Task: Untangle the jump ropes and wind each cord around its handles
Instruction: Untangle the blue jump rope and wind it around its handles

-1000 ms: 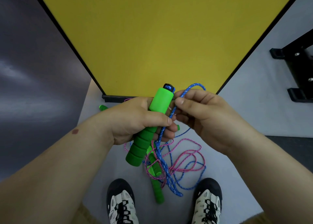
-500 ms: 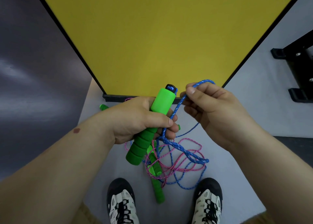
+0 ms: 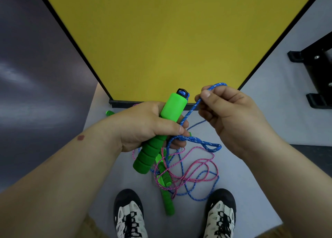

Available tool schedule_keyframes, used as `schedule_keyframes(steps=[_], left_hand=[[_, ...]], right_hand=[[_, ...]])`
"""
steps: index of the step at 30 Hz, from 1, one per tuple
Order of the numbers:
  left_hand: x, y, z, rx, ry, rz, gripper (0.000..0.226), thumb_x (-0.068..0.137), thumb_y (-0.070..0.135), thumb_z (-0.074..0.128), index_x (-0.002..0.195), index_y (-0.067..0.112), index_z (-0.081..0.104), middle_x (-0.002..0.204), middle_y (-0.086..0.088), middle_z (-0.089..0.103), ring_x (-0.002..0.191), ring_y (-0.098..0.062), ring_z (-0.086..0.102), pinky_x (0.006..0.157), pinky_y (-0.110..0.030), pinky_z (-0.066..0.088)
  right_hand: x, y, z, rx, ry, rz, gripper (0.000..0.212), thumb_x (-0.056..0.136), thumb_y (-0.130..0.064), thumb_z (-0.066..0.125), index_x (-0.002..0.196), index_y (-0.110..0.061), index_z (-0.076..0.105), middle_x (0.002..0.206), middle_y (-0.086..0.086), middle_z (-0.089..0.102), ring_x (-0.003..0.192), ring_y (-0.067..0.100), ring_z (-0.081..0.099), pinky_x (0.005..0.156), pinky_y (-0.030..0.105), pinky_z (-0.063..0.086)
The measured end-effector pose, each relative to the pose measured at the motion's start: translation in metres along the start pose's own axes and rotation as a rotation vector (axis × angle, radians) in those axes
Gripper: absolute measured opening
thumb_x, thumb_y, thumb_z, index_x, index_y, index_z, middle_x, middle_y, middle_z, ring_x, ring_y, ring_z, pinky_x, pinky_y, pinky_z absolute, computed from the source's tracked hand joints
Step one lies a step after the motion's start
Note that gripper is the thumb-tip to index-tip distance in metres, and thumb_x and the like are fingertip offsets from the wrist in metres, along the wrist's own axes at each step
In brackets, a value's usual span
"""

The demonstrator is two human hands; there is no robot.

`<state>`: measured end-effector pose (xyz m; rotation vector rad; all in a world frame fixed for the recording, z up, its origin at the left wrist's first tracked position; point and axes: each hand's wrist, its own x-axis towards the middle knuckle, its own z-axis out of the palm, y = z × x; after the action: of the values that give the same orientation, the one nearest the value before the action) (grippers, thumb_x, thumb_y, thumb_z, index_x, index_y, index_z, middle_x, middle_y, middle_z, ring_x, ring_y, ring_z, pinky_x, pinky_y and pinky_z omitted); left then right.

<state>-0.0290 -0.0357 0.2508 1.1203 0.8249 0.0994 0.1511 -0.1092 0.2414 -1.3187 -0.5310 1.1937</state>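
Hands first, since the head camera is the only view. Left hand (image 3: 143,128) has its fingers and thumb wrapped tight round a green handle (image 3: 158,131), gripping it about the middle, so the smooth top sticks up past the knuckles and the ribbed foam bottom pokes out below, tilted toward the lower left. The handle's black cap (image 3: 182,94) sits at the top end with the blue cord (image 3: 188,111) coming out of it.

Right hand (image 3: 231,119) is up just beside that cap, thumb and forefinger pinched together on a bend of the blue cord, the other fingers curled in under it. A small arc of cord loops over the top of the knuckles. From the pinch the cord runs down to the left hand's fingertips, where a doubled loop of it sticks out to the right, below the right hand.

Down on the grey floor (image 3: 251,174), between the two shoes (image 3: 128,216), the rest of the blue cord lies tangled up with a pink cord (image 3: 197,165) and more green handles (image 3: 167,198). One more green tip (image 3: 109,113) peeks out left of the wrist, near the base of the yellow board (image 3: 170,40).
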Motion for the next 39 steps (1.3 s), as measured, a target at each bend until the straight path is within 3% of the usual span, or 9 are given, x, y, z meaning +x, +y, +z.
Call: schedule_keyframes(steps=[2, 6, 9, 13, 21, 28, 36, 39], left_hand=[[-0.0006, 0.0007, -0.0007, -0.001, -0.014, -0.002, 0.014, 0.089, -0.008, 0.063, 0.1, 0.0, 0.06, 0.082, -0.012, 0.072, 0.073, -0.028, 0.07, 0.07, -0.031, 0.056], [-0.0012, 0.0009, -0.0014, 0.007, -0.011, 0.0, 0.016, 0.088, -0.008, 0.064, 0.101, 0.0, 0.061, 0.084, -0.014, 0.072, 0.073, -0.029, 0.07, 0.069, -0.033, 0.057], [-0.002, 0.0027, 0.0012, 0.009, 0.005, 0.009, 0.014, 0.088, -0.006, 0.064, 0.098, 0.002, 0.062, 0.081, -0.011, 0.072, 0.072, -0.027, 0.07, 0.067, -0.032, 0.057], [-0.0025, 0.0036, 0.0022, 0.01, 0.013, 0.015, 0.013, 0.085, -0.005, 0.067, 0.094, 0.004, 0.061, 0.081, -0.011, 0.071, 0.073, -0.026, 0.072, 0.068, -0.032, 0.058], [-0.0007, 0.0002, -0.0028, -0.031, -0.031, 0.001, 0.019, 0.071, -0.002, 0.068, 0.088, 0.008, 0.068, 0.082, -0.01, 0.072, 0.074, -0.029, 0.071, 0.071, -0.035, 0.061], [-0.0021, 0.0013, -0.0009, 0.001, -0.002, 0.022, 0.015, 0.088, -0.008, 0.063, 0.096, 0.004, 0.065, 0.078, -0.009, 0.068, 0.068, -0.024, 0.067, 0.063, -0.026, 0.055], [-0.0007, -0.0002, -0.0006, 0.009, 0.018, 0.02, 0.016, 0.086, -0.007, 0.067, 0.097, 0.005, 0.066, 0.08, -0.001, 0.073, 0.075, -0.019, 0.07, 0.066, -0.027, 0.056], [-0.0002, -0.0005, -0.0021, 0.041, -0.014, 0.017, 0.021, 0.079, -0.009, 0.074, 0.095, 0.003, 0.066, 0.082, -0.007, 0.072, 0.077, -0.027, 0.069, 0.069, -0.033, 0.06]], right_hand=[[-0.0011, 0.0016, 0.0012, 0.013, -0.056, 0.044, 0.002, 0.086, -0.011, 0.07, 0.084, -0.011, 0.069, 0.087, 0.005, 0.071, 0.08, 0.017, 0.066, 0.077, 0.029, 0.053], [-0.0049, 0.0054, 0.0044, -0.076, -0.207, 0.109, 0.019, 0.079, -0.014, 0.071, 0.093, -0.003, 0.066, 0.093, 0.02, 0.068, 0.082, 0.024, 0.064, 0.078, 0.031, 0.052], [-0.0039, 0.0052, 0.0039, -0.101, -0.163, 0.054, 0.002, 0.086, -0.007, 0.07, 0.087, -0.008, 0.068, 0.085, 0.016, 0.067, 0.079, 0.023, 0.063, 0.074, 0.029, 0.052], [-0.0015, 0.0031, 0.0004, -0.06, -0.093, -0.016, 0.009, 0.086, -0.006, 0.07, 0.081, -0.013, 0.069, 0.079, 0.007, 0.067, 0.077, 0.019, 0.063, 0.076, 0.032, 0.05], [-0.0008, 0.0044, 0.0009, 0.003, -0.046, -0.036, 0.016, 0.093, -0.01, 0.065, 0.078, -0.011, 0.063, 0.077, 0.008, 0.065, 0.074, 0.019, 0.059, 0.074, 0.03, 0.05], [-0.003, 0.0085, 0.0036, 0.073, -0.17, 0.093, 0.002, 0.09, -0.011, 0.064, 0.09, -0.01, 0.065, 0.089, 0.014, 0.065, 0.079, 0.018, 0.064, 0.076, 0.028, 0.053], [-0.0015, 0.0068, 0.0018, 0.057, -0.104, 0.038, 0.006, 0.094, -0.008, 0.062, 0.089, -0.011, 0.065, 0.085, 0.009, 0.061, 0.078, 0.017, 0.061, 0.078, 0.03, 0.05], [-0.0004, 0.0027, 0.0003, 0.035, -0.056, -0.031, 0.014, 0.096, -0.007, 0.06, 0.083, -0.01, 0.062, 0.077, 0.004, 0.062, 0.074, 0.016, 0.06, 0.077, 0.03, 0.051]])
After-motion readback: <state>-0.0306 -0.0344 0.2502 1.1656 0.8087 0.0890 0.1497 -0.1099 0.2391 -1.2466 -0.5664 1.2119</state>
